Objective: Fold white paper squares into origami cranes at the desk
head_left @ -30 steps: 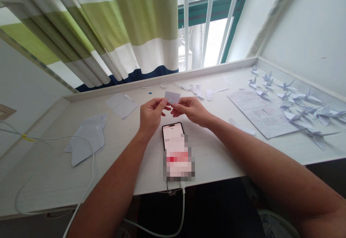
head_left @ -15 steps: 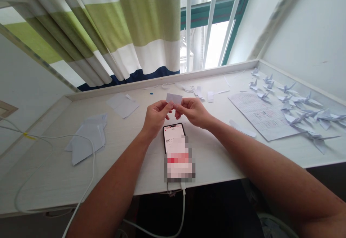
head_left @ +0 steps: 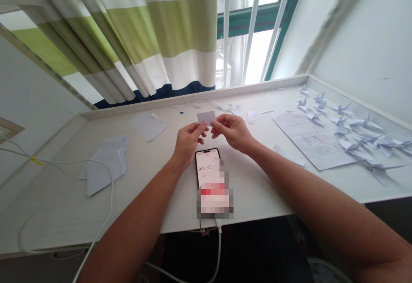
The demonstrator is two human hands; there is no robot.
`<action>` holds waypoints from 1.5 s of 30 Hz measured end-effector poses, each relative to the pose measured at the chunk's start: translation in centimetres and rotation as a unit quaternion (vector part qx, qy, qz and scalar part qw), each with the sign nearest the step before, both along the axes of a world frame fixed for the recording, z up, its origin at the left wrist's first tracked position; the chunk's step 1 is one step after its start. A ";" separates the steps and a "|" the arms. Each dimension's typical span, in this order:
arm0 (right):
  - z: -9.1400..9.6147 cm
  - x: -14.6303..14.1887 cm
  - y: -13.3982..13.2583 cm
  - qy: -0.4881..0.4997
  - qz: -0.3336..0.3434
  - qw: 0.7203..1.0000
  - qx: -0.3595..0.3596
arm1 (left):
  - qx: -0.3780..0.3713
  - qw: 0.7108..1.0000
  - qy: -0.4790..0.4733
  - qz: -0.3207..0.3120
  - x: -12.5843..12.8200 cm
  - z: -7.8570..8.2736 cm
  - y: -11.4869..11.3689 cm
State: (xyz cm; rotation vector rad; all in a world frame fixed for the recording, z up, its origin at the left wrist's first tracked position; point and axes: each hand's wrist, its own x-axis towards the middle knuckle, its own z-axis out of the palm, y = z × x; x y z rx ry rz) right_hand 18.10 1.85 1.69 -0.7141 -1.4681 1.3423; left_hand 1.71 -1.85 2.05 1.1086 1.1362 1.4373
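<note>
A small white piece of paper [head_left: 206,116] is held up above the desk [head_left: 64,206] between both hands. My left hand [head_left: 188,139] pinches its lower left edge, and my right hand [head_left: 232,129] pinches its lower right edge. Both hands hover just beyond a phone [head_left: 210,176] that lies flat on the desk with a timer on its screen and a cable plugged in at its near end.
A stack of white paper sheets [head_left: 104,167] lies at the left, crossed by a white cable [head_left: 64,167]. Several folded paper cranes [head_left: 354,130] and a printed sheet [head_left: 309,139] sit at the right. Paper scraps [head_left: 238,110] lie near the window ledge. Striped curtains [head_left: 144,38] hang behind.
The hands and the paper have barely moved; the paper looks slightly more level. The view has shifted a little downward.
</note>
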 end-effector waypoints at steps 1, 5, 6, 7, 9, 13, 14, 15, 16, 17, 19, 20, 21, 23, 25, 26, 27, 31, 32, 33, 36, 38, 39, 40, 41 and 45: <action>0.0 0.0 0.1 -0.004 0.000 1.000 0.005 | 0.000 1.000 0.008 0.005 -0.1 -0.1 0.0; -0.1 0.1 0.2 -0.022 -0.002 0.999 0.024 | 0.021 0.999 0.020 0.031 -0.5 -0.2 0.3; -0.1 0.1 0.2 -0.020 -0.005 0.999 0.026 | 0.027 0.999 0.024 0.031 -0.5 -0.2 0.3; -0.1 0.1 0.2 -0.015 -0.009 0.999 0.027 | 0.034 0.999 0.030 0.031 -0.5 -0.2 0.3; -0.2 0.0 0.1 0.001 -0.017 0.999 0.027 | 0.045 0.998 0.040 0.031 -0.4 -0.1 0.2; -0.3 -0.3 0.0 0.030 -0.009 0.999 0.030 | 0.053 0.997 0.022 0.043 0.0 0.0 -0.1; -0.3 -0.4 0.0 0.037 -0.009 0.999 0.031 | 0.048 0.998 0.016 0.043 0.1 0.0 -0.1; -0.4 -0.4 0.0 0.042 -0.011 0.998 0.034 | 0.041 0.998 0.015 0.040 0.1 -0.1 -0.1; -0.3 -0.4 -0.1 0.044 -0.014 0.998 0.038 | 0.034 0.999 0.019 0.036 0.1 -0.1 -0.1; -0.3 -0.3 -0.1 0.044 -0.015 0.998 0.042 | 0.030 0.999 0.024 0.031 0.0 -0.1 -0.1; 0.0 0.0 -0.1 0.037 -0.004 0.998 0.048 | 0.035 0.999 0.030 0.026 -0.3 -0.1 0.0; 0.2 0.2 -0.2 0.034 0.008 0.998 0.049 | 0.044 0.998 0.032 0.024 -0.5 -0.1 0.1; 0.4 0.4 -0.2 0.028 0.024 0.998 0.049 | 0.055 0.998 0.030 0.023 -0.7 0.0 0.3; 0.7 0.7 -0.3 0.014 0.047 0.998 0.050 | 0.080 0.996 0.042 0.001 -1.2 0.0 0.5; 0.7 0.9 -0.2 0.007 0.044 0.998 0.053 | 0.096 0.994 0.043 -0.011 -1.5 -0.1 0.8; 0.7 0.9 -0.1 0.004 0.037 0.998 0.057 | 0.100 0.994 0.037 -0.014 -1.6 -0.1 0.9; 0.5 0.9 0.0 0.000 0.030 0.998 0.060 | 0.102 0.994 0.028 -0.016 -1.6 -0.2 1.0; -0.2 0.7 0.4 -0.021 0.017 0.997 0.069 | 0.098 0.995 -0.007 -0.024 -1.3 -0.5 1.1; -0.2 0.6 0.5 -0.020 0.016 0.997 0.069 | 0.097 0.995 -0.015 -0.025 -1.2 -0.5 1.0; -0.2 0.5 0.4 -0.015 0.017 0.997 0.069 | 0.095 0.995 -0.022 -0.026 -1.2 -0.5 1.0; 0.0 0.4 0.2 0.005 0.015 0.997 0.069 | 0.083 0.995 -0.039 -0.034 -1.1 -0.4 0.9; 0.3 0.3 -0.1 0.009 0.006 0.997 0.071 | 0.072 0.996 -0.043 -0.040 -1.2 -0.2 0.8; 0.5 0.3 -0.2 0.011 0.003 0.997 0.072 | 0.070 0.996 -0.042 -0.042 -1.2 -0.1 0.8; 0.6 0.3 -0.2 0.013 0.002 0.997 0.072 | 0.070 0.996 -0.040 -0.042 -1.2 -0.1 0.8; 0.6 0.3 -0.3 0.017 0.002 0.997 0.070 | 0.074 0.996 -0.036 -0.040 -1.1 0.0 0.7; 0.5 0.2 -0.2 0.038 -0.004 0.999 0.038 | 0.087 0.996 -0.024 -0.022 -0.9 0.2 0.5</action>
